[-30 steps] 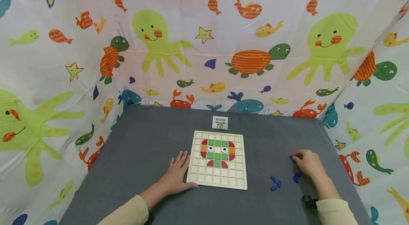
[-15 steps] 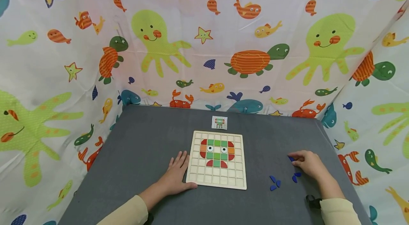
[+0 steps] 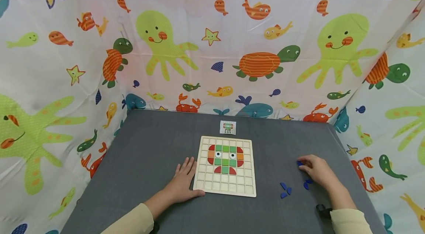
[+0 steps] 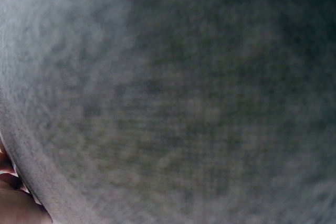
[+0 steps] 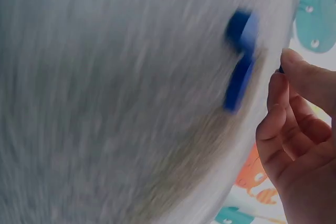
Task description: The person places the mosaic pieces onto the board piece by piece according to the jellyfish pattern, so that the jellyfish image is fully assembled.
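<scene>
In the head view, a square wooden grid board (image 3: 224, 188) lies on the table, with red, orange and green tiles and two eye tiles forming a figure. My left hand (image 3: 182, 182) rests with fingers spread along the board's left edge, its thumb at the lower left corner. Over to the right, my right hand (image 3: 315, 169) pinches a small blue piece (image 3: 300, 163) between thumb and fingers; the right wrist view shows only a dark sliver of it. Two more blue pieces (image 3: 306, 186) lie just below that hand, and three others (image 3: 283, 195) sit nearer the board.
A small picture card (image 3: 228, 127) showing a similar tile figure lies behind the board. The grey table (image 3: 159, 134) is bordered at the back and sides by a sea-animal printed curtain (image 3: 186, 23).
My right hand has shifted slightly left, carrying the blue piece with it. My left hand and the board have stayed in place.
</scene>
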Motion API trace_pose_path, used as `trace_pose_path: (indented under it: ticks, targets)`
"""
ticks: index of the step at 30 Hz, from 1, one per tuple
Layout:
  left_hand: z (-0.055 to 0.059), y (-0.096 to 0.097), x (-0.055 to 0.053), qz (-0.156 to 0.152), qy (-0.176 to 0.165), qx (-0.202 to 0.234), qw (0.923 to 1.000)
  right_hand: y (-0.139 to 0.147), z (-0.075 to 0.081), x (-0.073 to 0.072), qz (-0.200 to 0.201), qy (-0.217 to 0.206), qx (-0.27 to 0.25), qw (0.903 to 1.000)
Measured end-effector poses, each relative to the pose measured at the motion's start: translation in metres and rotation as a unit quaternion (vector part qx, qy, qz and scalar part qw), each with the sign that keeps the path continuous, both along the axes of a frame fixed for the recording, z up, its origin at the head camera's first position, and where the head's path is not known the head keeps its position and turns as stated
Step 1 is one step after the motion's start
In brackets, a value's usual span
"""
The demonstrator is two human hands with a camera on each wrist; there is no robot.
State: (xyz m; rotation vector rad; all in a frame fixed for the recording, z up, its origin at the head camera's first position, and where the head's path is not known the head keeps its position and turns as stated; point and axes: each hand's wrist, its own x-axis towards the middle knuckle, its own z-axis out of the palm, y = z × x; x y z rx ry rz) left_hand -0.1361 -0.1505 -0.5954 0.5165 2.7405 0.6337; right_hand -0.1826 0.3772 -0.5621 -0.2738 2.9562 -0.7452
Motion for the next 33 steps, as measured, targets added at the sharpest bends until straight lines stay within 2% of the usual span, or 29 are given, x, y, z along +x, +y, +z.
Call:
trace_pose_path:
  ticks: [9, 15, 27, 33]
  targets:
    - [-0.001, 0.0, 0.0, -0.001, 0.004, -0.001, 1.0, -0.043, 0.01, 0.009, 0.021, 0.049, -0.032, 0.9981]
    - [-0.003, 0.0, 0.0, -0.002, 0.005, -0.002, 1.0, -0.075, 0.018, 0.01, 0.031, 0.07, -0.03, 0.9966]
    - [-0.004, 0.0, -0.001, -0.006, 0.013, -0.011, 0.9998, -0.128, 0.019, 0.013, 0.061, 0.079, -0.052, 0.9936]
    - [-0.004, -0.002, 0.0, -0.005, 0.017, -0.01, 0.9998, -0.146, 0.021, 0.015, 0.08, 0.053, -0.057, 0.9938]
